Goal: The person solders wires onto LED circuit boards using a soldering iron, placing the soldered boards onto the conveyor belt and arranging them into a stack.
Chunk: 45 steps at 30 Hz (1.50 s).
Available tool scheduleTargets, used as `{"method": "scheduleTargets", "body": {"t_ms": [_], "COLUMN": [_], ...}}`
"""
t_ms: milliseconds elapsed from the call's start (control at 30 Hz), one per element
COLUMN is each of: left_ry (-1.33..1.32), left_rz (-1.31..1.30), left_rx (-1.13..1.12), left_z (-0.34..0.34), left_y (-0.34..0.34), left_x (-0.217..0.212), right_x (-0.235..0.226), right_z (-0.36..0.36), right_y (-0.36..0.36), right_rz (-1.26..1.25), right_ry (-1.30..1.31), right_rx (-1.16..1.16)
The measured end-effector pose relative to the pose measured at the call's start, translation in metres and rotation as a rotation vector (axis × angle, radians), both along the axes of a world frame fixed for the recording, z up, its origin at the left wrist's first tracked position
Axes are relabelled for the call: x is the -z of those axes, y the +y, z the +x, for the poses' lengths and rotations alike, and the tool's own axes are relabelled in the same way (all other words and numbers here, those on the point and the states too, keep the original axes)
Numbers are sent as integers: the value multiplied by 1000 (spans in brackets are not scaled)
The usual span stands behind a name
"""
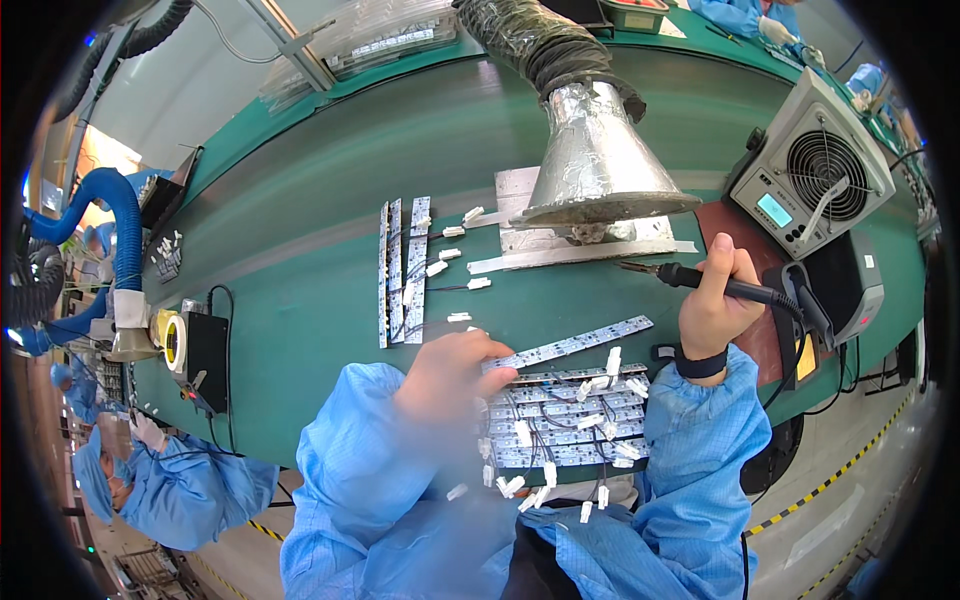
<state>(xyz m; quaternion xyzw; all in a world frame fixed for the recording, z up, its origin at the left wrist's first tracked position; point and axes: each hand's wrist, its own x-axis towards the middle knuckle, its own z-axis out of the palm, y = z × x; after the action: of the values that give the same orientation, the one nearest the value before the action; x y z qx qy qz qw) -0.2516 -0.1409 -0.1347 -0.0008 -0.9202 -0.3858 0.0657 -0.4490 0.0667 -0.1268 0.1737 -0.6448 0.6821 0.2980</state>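
My right hand [716, 305] is closed around a soldering iron [735, 288], its tip pointing left in front of the metal fume hood. A dark strap circles that wrist. With thumb and fingers my left hand [450, 372] pinches the left end of a narrow LED circuit strip [585, 342], which slants up to the right. Part of this hand is blurred. Just below the strip, several similar strips [570, 455] lie in a row, with dark wires and white connectors [550, 475] on them. Farther left, more wired strips [405, 270] lie upright on the green mat.
A cone-shaped metal fume hood [598, 165] hangs over a silvery plate [520, 250]. On the right are a fan unit [800, 170] and a soldering station [850, 290]. A black box [195, 360] stands at left. Co-workers in blue sit left [190, 500] and far right [740, 15].
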Motion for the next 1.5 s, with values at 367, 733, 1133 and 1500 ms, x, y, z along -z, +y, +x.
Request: {"method": "scheduleTargets", "body": {"t_ms": [367,733,1133,1500], "left_ry": [-3,-3,23,25], "left_rz": [72,78,140,224], "left_rx": [32,-2,-77,-39], "left_z": [0,0,1,1], "left_y": [-3,-1,1,-2], "left_x": [2,2,2,-1], "right_x": [0,1,1,0], "right_z": [-1,-1,-2,-1], "right_y": [1,1,1,2], "right_rz": [-8,2,-1,-15], "right_ry": [-5,-15,-15,-21], "right_rx": [4,20,18,1]}}
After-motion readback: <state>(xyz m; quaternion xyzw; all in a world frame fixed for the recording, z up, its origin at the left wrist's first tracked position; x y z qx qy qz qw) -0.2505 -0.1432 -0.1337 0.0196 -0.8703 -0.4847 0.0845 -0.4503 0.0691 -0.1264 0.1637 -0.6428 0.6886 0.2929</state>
